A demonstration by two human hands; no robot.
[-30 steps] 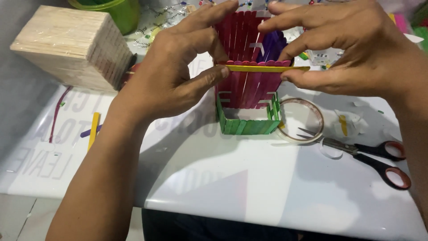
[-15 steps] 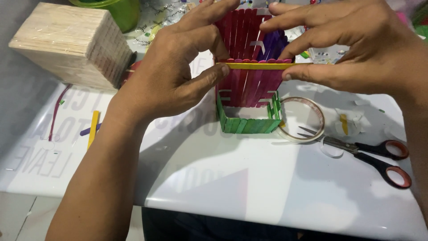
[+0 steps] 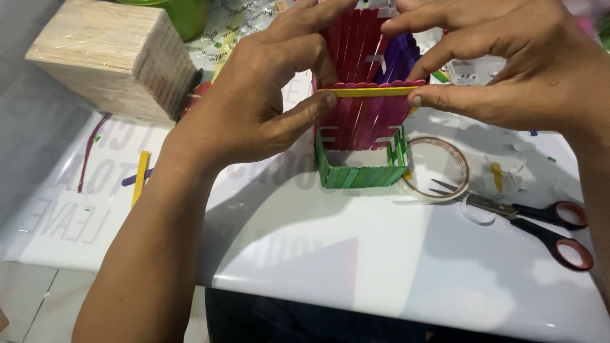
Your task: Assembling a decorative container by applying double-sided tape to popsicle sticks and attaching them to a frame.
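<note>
Left hand point(image 3: 254, 108) and right hand point(image 3: 508, 70), each grip pinching an end of yellow stick point(image 3: 372, 91), pressed across red stick wall point(image 3: 359, 121), green base point(image 3: 359, 174), scissors point(image 3: 540, 219) on desk point(image 3: 356, 267)

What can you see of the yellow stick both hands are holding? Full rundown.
The yellow stick is a flat craft stick, wood by its look, lying level across the top edge of the red stick wall. The left hand pinches its left end with the thumb, the right hand its right end.

Left hand point(image 3: 254, 108) raised, fingers spread, thumb stretched rightward; right hand point(image 3: 502, 70) opposite, thumb and forefinger pinched together, both forearms angled inward
</note>
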